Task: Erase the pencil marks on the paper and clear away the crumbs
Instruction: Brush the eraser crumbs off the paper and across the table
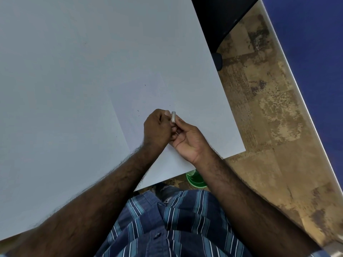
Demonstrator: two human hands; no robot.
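Observation:
A white sheet of paper (148, 97) lies on the pale table (55, 71), near its right corner. A few tiny dark crumbs (138, 111) dot the paper just beyond my hands. My left hand (157, 128) and my right hand (187, 138) meet above the paper's near part. Between them stands a small white eraser (173, 116); my right thumb and fingers pinch it, and my left fingertips curl against it too. No pencil marks show clearly on the sheet.
The table's near edge and right corner (243, 149) border a mottled brown floor (269, 108). A green round container (196, 179) sits on the floor under the table edge. A dark chair base (219, 25) stands at the far right. A blue wall (315, 43) runs along the right.

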